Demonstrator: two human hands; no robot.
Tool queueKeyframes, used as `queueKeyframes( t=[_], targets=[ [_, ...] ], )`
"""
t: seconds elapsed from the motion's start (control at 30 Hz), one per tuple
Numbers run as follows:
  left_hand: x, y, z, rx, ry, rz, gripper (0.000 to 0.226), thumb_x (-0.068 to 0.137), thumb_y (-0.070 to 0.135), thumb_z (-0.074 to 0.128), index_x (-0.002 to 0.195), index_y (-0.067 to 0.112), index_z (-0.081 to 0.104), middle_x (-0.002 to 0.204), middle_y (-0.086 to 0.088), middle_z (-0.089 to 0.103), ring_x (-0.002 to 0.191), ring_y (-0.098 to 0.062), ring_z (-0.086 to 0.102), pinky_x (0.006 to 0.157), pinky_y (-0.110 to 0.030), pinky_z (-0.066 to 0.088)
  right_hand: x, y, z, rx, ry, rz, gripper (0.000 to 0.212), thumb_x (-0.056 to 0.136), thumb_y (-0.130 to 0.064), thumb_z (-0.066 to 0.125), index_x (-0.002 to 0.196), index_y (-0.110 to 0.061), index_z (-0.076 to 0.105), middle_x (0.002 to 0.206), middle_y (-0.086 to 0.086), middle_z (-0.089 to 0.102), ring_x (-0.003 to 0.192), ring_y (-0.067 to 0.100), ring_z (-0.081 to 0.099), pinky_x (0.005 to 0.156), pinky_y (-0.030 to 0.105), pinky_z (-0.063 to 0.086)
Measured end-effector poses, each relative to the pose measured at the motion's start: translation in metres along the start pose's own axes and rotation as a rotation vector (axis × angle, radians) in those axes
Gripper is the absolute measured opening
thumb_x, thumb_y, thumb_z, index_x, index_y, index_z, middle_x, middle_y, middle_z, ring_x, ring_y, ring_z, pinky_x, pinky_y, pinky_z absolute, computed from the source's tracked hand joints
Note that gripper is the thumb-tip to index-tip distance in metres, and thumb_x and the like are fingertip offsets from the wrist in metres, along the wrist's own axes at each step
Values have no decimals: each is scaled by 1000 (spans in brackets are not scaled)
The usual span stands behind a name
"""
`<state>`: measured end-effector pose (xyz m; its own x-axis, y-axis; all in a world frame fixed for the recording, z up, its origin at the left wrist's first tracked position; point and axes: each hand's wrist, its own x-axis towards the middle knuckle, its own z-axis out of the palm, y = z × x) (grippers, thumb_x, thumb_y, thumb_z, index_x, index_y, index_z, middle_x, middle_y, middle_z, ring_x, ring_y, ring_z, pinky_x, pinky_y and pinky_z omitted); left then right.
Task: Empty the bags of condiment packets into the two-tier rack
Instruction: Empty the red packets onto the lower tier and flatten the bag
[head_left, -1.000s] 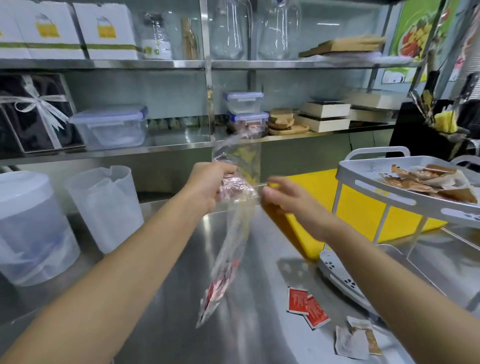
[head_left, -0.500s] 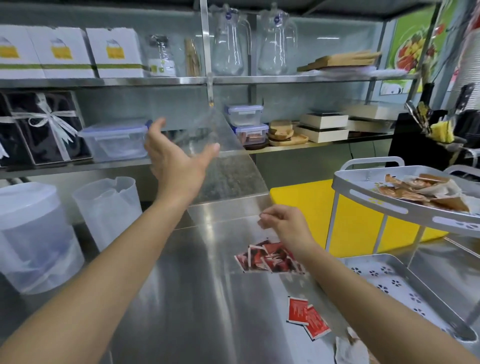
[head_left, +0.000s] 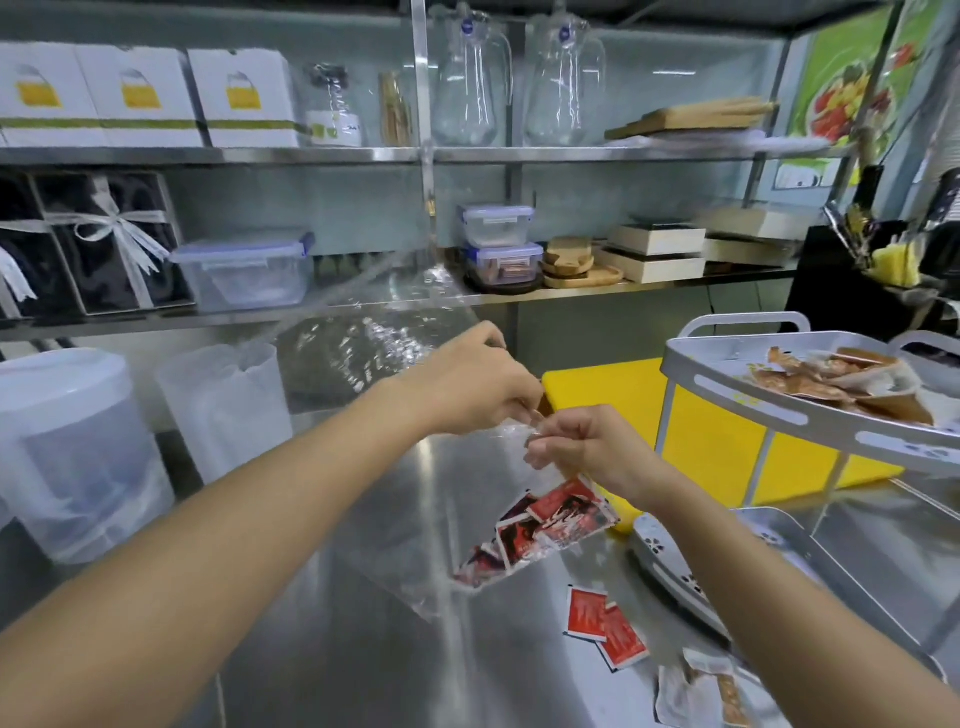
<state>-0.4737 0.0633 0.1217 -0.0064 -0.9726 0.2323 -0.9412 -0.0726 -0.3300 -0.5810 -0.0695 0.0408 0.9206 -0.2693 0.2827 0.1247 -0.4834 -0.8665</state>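
Note:
A clear plastic bag (head_left: 470, 540) with several red condiment packets (head_left: 550, 522) inside hangs over the steel counter. My left hand (head_left: 467, 382) and my right hand (head_left: 582, 447) both pinch its top edge, close together. A second clear bag (head_left: 363, 332), empty, floats behind my left hand. The grey two-tier rack stands at the right: its upper tier (head_left: 779, 410) holds brown packets (head_left: 836, 374), its lower tier (head_left: 779, 566) shows bare perforated metal. Two red packets (head_left: 602, 626) and a few pale ones (head_left: 696, 693) lie loose on the counter.
A yellow cutting board (head_left: 602, 395) lies behind the rack. Two translucent plastic jugs (head_left: 223, 405) stand at the left. Steel wall shelves (head_left: 311, 156) carry boxes, food containers and glass pitchers. A dark utensil holder (head_left: 872, 270) sits at the far right.
My left hand dropped from shelf height and joined the right hand on the bag's top. The packet bag came up off the counter. The empty bag drifts behind.

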Motion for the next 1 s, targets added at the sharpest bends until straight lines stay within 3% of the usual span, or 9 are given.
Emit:
queueKeyframes(
  t=[0.17, 0.23, 0.37, 0.53, 0.67, 0.77, 0.83, 0.9, 1.0],
  targets=[
    [-2, -14, -9, -81, 46, -85, 15, 88, 35, 54, 87, 27, 66, 80, 13, 68, 81, -12, 54, 99, -34, 31, -25, 18, -17, 84, 76, 112, 9, 78, -10, 69, 69, -11, 71, 56, -9, 69, 55, 1, 62, 54, 13, 48],
    [-2, -17, -15, -148, 71, -111, 12, 86, 34, 58, 85, 27, 68, 69, 13, 65, 74, -10, 54, 91, -28, 33, -34, 23, -24, 109, 94, 133, 16, 79, -11, 67, 67, -20, 72, 59, -11, 72, 58, -1, 64, 53, 10, 47],
    [-3, -17, -20, -216, 75, -175, 9, 84, 32, 61, 82, 27, 69, 68, 14, 65, 69, -6, 52, 76, -23, 27, -42, 29, -32, 104, 122, 133, 20, 82, -9, 64, 73, -24, 73, 63, -14, 73, 60, -5, 62, 54, 8, 46],
    [-5, -19, -18, -191, 18, -198, 10, 85, 32, 59, 82, 26, 68, 65, 16, 60, 72, -10, 55, 81, -26, 30, -37, 25, -34, -64, 147, 118, 12, 84, -12, 62, 80, -14, 72, 76, -1, 71, 61, -9, 59, 55, 4, 42],
    [-11, -34, -18, -252, 86, -292, 9, 84, 32, 61, 78, 28, 67, 62, 21, 58, 73, -11, 58, 83, -31, 37, -28, 9, -40, -82, 376, -42, 10, 84, -13, 62, 79, -14, 71, 75, -1, 70, 74, 8, 62, 73, 18, 47],
    [-16, -41, -11, -229, 93, -348, 10, 84, 31, 61, 77, 27, 67, 63, 18, 60, 73, -11, 58, 96, -38, 33, -20, -3, -37, -225, 377, -94, 13, 87, -14, 59, 77, -15, 68, 71, -1, 68, 72, 14, 62, 69, 23, 46],
    [-18, -42, -2, -218, 132, -380, 10, 85, 32, 60, 77, 27, 66, 60, 21, 55, 73, -14, 56, 93, -37, 34, -16, -5, -35, -322, 381, -112, 15, 88, -15, 58, 78, -10, 69, 71, 3, 68, 70, 17, 61, 66, 21, 44],
    [-18, -44, 2, -267, 225, -418, 10, 85, 33, 59, 77, 30, 65, 60, 23, 52, 72, -15, 52, 88, -37, 37, -13, -7, -36, -266, 473, -144, 15, 88, -16, 57, 78, -13, 68, 67, -5, 64, 68, 9, 59, 61, 12, 40],
    [-15, -43, 7, -214, 185, -419, 12, 87, 34, 56, 79, 29, 63, 67, 16, 60, 73, -14, 50, 98, -38, 31, -7, -8, -35, -283, 412, -105, 17, 88, -16, 57, 74, -15, 66, 65, -3, 63, 68, 13, 59, 66, 26, 45]
  ],
)
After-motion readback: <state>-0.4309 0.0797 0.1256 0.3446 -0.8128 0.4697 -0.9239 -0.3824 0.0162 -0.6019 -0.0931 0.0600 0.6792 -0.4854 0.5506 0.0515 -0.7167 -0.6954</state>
